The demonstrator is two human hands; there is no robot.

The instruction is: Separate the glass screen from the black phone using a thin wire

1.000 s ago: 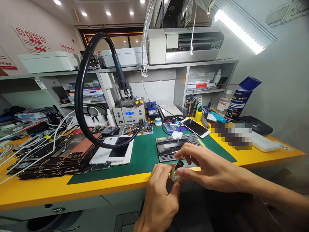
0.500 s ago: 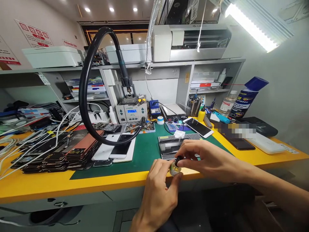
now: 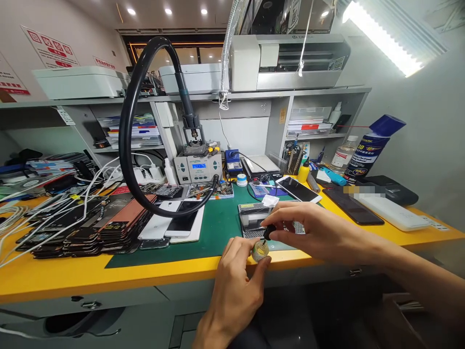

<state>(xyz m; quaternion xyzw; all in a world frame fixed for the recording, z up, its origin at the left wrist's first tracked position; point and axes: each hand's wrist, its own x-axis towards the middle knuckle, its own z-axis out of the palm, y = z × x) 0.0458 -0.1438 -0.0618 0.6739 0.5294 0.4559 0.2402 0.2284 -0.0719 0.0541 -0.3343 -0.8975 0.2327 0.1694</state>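
A small glass bottle with yellowish contents is pinched between the thumb and fingers of my left hand, in front of the bench edge. Just above its mouth, my right hand grips a black bottle cap between thumb and fingertips. A thin dark stem reaches from the cap toward the bottle's neck. Behind my right hand lies a dark-screened phone on a perforated metal plate, partly hidden by my fingers. A crumpled white tissue rests at the plate's far edge.
A green mat covers part of the yellow bench. Stacked phone parts and white cables stand left. The hot-air station has a looping black hose. Phones and a blue spray can occupy the right.
My right hand has lifted the black cap up off the bottle's neck, exposing the stem beneath it. My left hand keeps hold of the bottle, which has shifted slightly.
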